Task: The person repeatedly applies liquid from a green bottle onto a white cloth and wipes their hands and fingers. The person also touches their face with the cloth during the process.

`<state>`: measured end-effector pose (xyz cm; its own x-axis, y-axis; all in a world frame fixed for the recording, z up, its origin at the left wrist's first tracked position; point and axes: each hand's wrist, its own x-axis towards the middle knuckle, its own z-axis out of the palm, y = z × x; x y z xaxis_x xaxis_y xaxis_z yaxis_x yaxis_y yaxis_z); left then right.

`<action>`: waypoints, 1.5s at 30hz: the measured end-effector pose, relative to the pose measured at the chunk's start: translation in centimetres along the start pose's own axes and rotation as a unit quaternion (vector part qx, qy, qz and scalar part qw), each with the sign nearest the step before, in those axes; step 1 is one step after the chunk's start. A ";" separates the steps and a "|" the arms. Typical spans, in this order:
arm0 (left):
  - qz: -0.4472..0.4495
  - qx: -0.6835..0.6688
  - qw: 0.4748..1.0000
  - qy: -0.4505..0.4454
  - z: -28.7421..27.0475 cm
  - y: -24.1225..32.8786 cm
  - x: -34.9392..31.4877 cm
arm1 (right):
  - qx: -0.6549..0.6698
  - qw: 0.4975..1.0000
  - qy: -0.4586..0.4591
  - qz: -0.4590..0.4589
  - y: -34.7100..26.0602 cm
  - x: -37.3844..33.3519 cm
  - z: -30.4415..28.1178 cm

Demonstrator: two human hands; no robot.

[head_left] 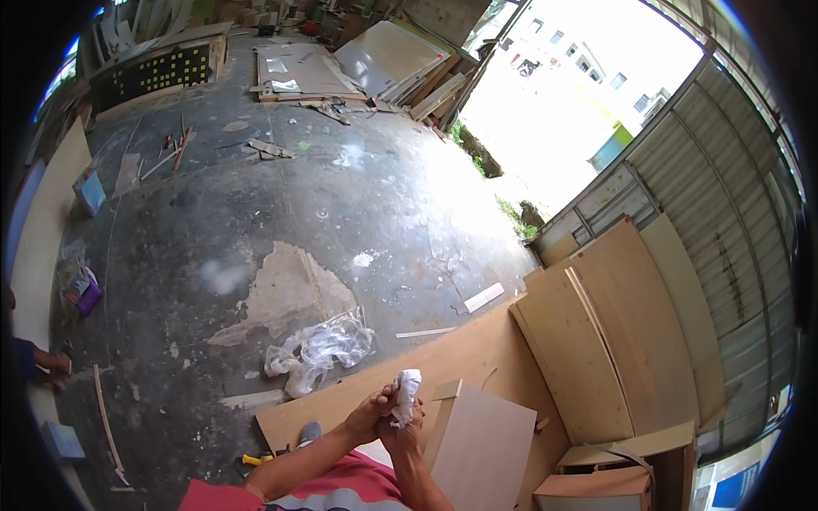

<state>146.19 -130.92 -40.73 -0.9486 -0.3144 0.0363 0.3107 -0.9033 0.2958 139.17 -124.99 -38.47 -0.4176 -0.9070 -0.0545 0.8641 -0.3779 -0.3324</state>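
Note:
Both hands meet in front of my body around a crumpled white bundle (406,393), either cloth or thin plastic; I cannot tell which. My left hand (370,415) closes on its left side, fingertips pressed against it. From below and the right, my right hand (404,435) wraps round its lower end, and its fingers are partly hidden by the bundle. Just right of the hands stands a pale wood-grain panel (487,451) with a lighter strip along its edge. A large brown board (464,349) lies under and beyond them.
Clear plastic wrap (324,347) lies crumpled on the concrete floor (204,238). A yellow-handled tool (256,460) rests near my left forearm. Plywood sheets (596,332) lean at right. Another person's foot (58,364) shows at far left. Stacked boards (307,72) lie farther back.

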 end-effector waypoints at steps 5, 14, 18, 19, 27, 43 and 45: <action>-0.020 -0.109 0.994 -0.001 -1.1 -0.7 2.2 | -0.198 0.978 0.058 -0.043 -1.0 0.6 2.9; 0.162 0.160 0.974 0.010 -3.8 -2.0 7.7 | -0.114 0.992 0.027 -0.038 -5.3 6.1 2.2; 0.133 0.080 0.986 0.064 -0.1 -0.5 9.3 | -0.100 0.994 0.051 -0.001 -7.8 7.7 3.3; 0.129 0.066 0.986 0.078 1.0 0.1 10.1 | -0.080 0.994 0.079 0.002 -8.3 7.9 3.8; 0.311 0.483 0.790 0.216 6.3 0.9 14.5 | -0.182 0.981 0.041 -0.060 -10.3 7.3 0.5; 0.254 0.568 0.757 0.200 2.1 0.8 15.8 | -0.397 0.851 0.224 -0.261 -8.7 8.3 0.1; 0.227 0.577 0.761 0.190 2.0 2.0 15.1 | -0.389 0.851 0.237 -0.262 -7.9 8.7 0.6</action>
<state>132.34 -136.86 -37.70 -0.6049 -0.7777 0.1711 0.1328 0.1133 0.9846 128.87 -130.00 -35.78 -0.9141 -0.4049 -0.0196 0.1537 -0.3016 -0.9410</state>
